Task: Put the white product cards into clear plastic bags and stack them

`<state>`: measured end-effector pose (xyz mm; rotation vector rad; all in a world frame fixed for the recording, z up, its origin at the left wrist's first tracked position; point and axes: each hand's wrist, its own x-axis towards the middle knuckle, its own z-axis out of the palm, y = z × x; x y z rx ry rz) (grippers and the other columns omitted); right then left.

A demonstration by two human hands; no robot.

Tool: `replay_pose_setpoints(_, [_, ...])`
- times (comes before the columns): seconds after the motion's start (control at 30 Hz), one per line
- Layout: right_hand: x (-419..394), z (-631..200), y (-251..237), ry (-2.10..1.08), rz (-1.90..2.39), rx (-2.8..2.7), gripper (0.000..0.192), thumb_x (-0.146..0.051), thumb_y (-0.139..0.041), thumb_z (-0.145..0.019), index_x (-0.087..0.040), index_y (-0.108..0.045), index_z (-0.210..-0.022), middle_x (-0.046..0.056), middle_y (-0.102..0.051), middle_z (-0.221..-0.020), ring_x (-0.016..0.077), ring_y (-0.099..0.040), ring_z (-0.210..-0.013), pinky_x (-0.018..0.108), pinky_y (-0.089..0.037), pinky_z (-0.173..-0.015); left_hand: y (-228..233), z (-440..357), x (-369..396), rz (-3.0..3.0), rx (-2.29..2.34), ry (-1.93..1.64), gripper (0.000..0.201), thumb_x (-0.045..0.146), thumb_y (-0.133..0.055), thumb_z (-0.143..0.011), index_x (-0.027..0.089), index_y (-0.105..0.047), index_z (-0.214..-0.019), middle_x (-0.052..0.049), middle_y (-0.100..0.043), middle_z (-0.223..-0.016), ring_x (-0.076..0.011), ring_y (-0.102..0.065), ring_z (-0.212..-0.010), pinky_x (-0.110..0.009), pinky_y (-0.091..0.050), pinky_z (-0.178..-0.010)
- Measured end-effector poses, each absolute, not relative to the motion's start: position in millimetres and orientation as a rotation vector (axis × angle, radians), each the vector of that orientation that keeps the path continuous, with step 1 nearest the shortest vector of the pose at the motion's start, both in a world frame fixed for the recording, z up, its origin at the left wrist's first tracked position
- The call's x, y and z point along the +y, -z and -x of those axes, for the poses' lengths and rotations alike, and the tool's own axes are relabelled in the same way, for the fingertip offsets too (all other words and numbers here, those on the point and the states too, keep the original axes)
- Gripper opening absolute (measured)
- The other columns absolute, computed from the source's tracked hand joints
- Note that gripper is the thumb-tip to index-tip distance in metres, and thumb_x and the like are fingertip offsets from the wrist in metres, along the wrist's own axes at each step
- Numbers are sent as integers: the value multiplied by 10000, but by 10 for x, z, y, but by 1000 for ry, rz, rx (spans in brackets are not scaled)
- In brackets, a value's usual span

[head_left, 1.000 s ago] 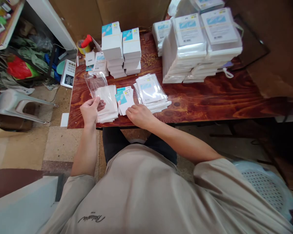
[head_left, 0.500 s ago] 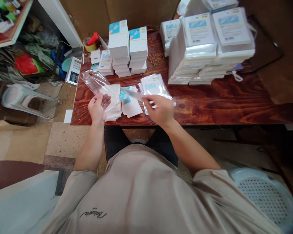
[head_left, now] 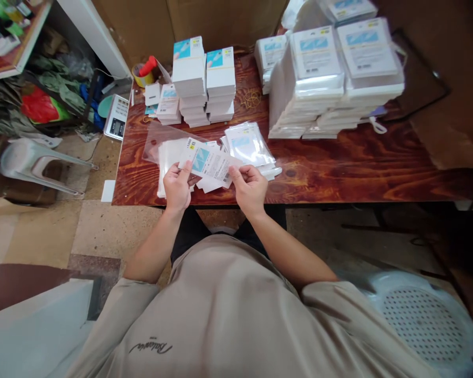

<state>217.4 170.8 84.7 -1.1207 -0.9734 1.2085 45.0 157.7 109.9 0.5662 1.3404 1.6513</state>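
Note:
A printed white card (head_left: 209, 163) with a blue panel is stretched between my two hands, tilted down to the right. My right hand (head_left: 253, 190) pinches its right end between thumb and fingers. My left hand (head_left: 178, 187) is closed at the card's left end and on a clear plastic bag (head_left: 153, 137), which sticks out to the upper left. How much of the card lies inside the bag I cannot tell. Under the hands are a pile of clear bags (head_left: 166, 155) and some loose cards (head_left: 208, 186), partly covered. Just right lies a small pile of bagged cards (head_left: 247, 144).
Stacks of white cards (head_left: 189, 73) stand at the back left beside a yellow tape roll (head_left: 143, 79). Tall stacks of bagged cards (head_left: 317, 73) rise at the back right. Rubber bands (head_left: 251, 98) lie between them on the wooden table (head_left: 339, 173).
My right hand has brought the card left and turned its printed side up. My left hand, formerly half open at the bag, has moved right and closed at the card's left end.

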Motion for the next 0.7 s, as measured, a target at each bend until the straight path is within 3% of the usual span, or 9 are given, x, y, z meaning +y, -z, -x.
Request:
replay_pose_setpoints(0.17, [1686,-2247,-876,-1543,1059,-1069,447,-557,-861,-704,-199,-594,-692,-16,-624,-574,102,-509,-447,248,-427,-434,-1167,-433,1472,-620,1293,-1593,510,464,-945,-610,175,-648,-907,-50,-765,-909,-192,-744,-747,-335,-636,-689])
replay_pose_setpoints(0.33, [1692,-2142,-878,-1328,1067,-1117,486,-597,-847,-691,-225,-536,-709,-23,-600,-623,128,-544,-534,291,-497,-532,-1130,-585,1314,-772,1215,-1393,446,475,-899,-710,156,-733,-974,-92,-778,-959,-233,-762,-810,-363,-645,-715])
replay_pose_setpoints(0.47, [1720,-2152,-909,-1068,1111,-1301,552,-555,-879,-662,-224,-611,-1013,27,-689,-966,158,-623,-795,304,-548,-712,-1145,-621,1266,-881,1210,-1273,413,501,-860,-757,163,-739,-961,-93,-774,-960,-219,-747,-748,-337,-627,-652])
replay_pose_setpoints(0.57, [1853,-2278,-938,-1225,1013,-1393,570,-520,-771,-800,-218,-573,-1243,34,-699,-948,176,-649,-815,320,-548,-740,-1186,-477,1344,-995,1318,-1098,491,529,-852,-750,155,-713,-1035,-95,-757,-897,-196,-701,-638,-315,-582,-562])
replay_pose_setpoints(0.63, [2018,-2396,-913,-1163,1103,-1383,500,-471,-686,-870,-202,-553,-1270,12,-668,-826,177,-628,-733,336,-536,-717,-1179,-280,1443,-1119,1566,-1136,494,541,-797,-802,158,-691,-1097,-99,-741,-909,-199,-695,-696,-323,-580,-621])
replay_pose_setpoints(0.7, [2208,-2518,-838,-884,1342,-1395,443,-401,-655,-877,-189,-560,-1254,21,-659,-818,198,-619,-752,376,-528,-765,-1131,-14,1553,-1276,2034,-1234,418,506,-728,-871,157,-683,-1097,-123,-718,-1002,-225,-692,-881,-374,-572,-847])
